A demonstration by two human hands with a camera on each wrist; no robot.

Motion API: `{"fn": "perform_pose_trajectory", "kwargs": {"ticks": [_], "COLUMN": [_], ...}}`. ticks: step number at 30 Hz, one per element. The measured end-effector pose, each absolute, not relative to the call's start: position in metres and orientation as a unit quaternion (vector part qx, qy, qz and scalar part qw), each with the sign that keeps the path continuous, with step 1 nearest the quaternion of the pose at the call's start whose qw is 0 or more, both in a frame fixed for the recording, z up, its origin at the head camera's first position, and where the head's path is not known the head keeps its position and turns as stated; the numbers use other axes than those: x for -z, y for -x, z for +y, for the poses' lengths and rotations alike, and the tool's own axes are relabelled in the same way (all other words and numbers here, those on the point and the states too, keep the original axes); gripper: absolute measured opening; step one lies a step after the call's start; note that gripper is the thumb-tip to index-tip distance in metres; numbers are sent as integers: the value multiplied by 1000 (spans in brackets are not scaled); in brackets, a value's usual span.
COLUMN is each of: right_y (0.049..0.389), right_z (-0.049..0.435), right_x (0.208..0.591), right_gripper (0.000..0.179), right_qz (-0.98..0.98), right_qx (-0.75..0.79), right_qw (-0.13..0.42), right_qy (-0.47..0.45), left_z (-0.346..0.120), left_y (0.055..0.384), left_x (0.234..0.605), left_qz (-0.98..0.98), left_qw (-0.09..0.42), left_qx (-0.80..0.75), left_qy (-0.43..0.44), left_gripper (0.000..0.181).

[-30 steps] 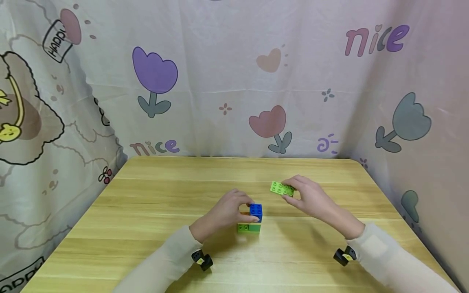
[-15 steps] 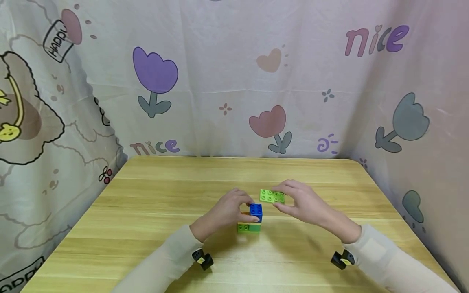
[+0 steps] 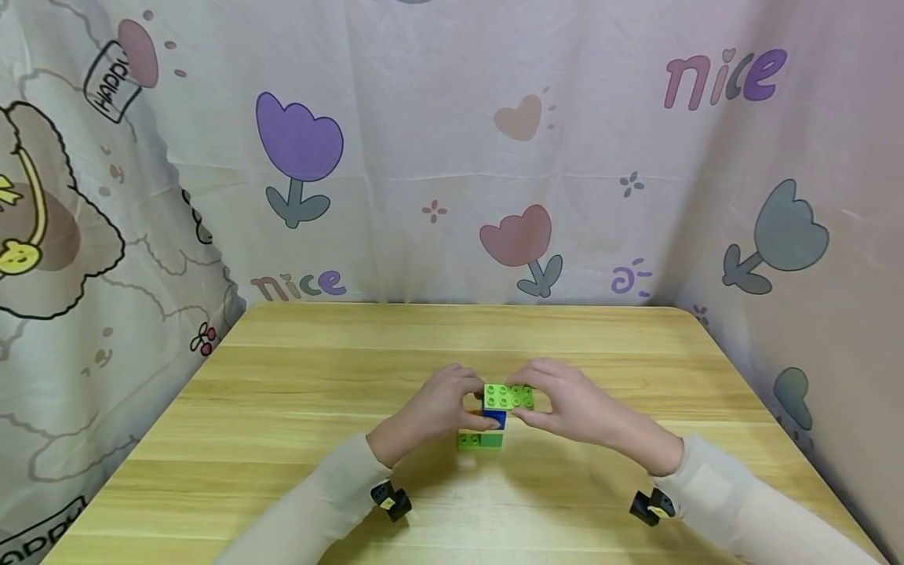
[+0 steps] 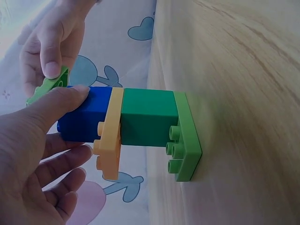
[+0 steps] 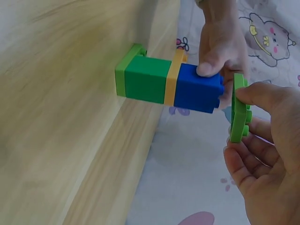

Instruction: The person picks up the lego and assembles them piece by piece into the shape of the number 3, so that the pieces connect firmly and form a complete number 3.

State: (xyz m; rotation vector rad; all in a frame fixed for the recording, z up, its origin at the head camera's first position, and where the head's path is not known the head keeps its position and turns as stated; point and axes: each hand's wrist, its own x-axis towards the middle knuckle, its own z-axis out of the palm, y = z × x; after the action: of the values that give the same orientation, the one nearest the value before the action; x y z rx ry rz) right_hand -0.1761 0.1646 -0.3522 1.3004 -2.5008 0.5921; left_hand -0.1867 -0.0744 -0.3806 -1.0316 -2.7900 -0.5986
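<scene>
A tower of toy building bricks stands upright on the wooden table. From the bottom it has a light green flat brick [image 4: 188, 145], a green brick [image 4: 149, 117], an orange flat brick [image 4: 111, 140] and a blue brick [image 5: 194, 91]. My left hand [image 3: 441, 404] grips the blue brick at the top between thumb and fingers. A second light green flat brick [image 3: 508, 397], studs up, is pinched by my right hand [image 3: 575, 402]. It hovers just above the blue brick's studs; the right wrist view shows a narrow gap. Both flat green bricks and the orange one overhang sideways.
The wooden table [image 3: 318, 377] spreads around the tower, with its far edge against a patterned curtain [image 3: 424, 141]. A small black camera [image 3: 391, 501] is strapped at the left wrist and another black camera [image 3: 651, 508] at the right.
My right hand has brought the light green flat brick leftward and nearer, from beyond the tower to over the blue brick. My left hand has kept its hold in place.
</scene>
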Motion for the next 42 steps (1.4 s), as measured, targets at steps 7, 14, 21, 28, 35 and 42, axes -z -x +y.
{"fn": "perform_pose_trajectory", "kwargs": {"ticks": [7, 14, 21, 28, 35, 42], "right_y": [175, 178, 178, 177, 176, 177], "right_z": [155, 151, 147, 141, 137, 134], "right_x": [350, 353, 353, 353, 354, 356], "right_gripper": [36, 36, 36, 36, 35, 36], "right_qz": [-863, -859, -860, -872, -881, -876], "right_qx": [-196, -194, -202, -216, -238, -248], "right_qw": [108, 109, 101, 83, 77, 88], "right_qy": [-453, -461, -457, -430, -403, -405], "left_z": [-75, -74, -74, -74, -74, -73], "left_y": [187, 187, 188, 186, 185, 185], "left_x": [380, 380, 381, 379, 375, 370], "left_qz": [-923, -923, -921, -924, -929, -934], "left_qw": [54, 55, 70, 57, 35, 14], "left_qx": [183, 182, 173, 178, 175, 157], "left_qy": [334, 335, 343, 334, 323, 319], "left_gripper": [49, 48, 48, 44, 43, 49]}}
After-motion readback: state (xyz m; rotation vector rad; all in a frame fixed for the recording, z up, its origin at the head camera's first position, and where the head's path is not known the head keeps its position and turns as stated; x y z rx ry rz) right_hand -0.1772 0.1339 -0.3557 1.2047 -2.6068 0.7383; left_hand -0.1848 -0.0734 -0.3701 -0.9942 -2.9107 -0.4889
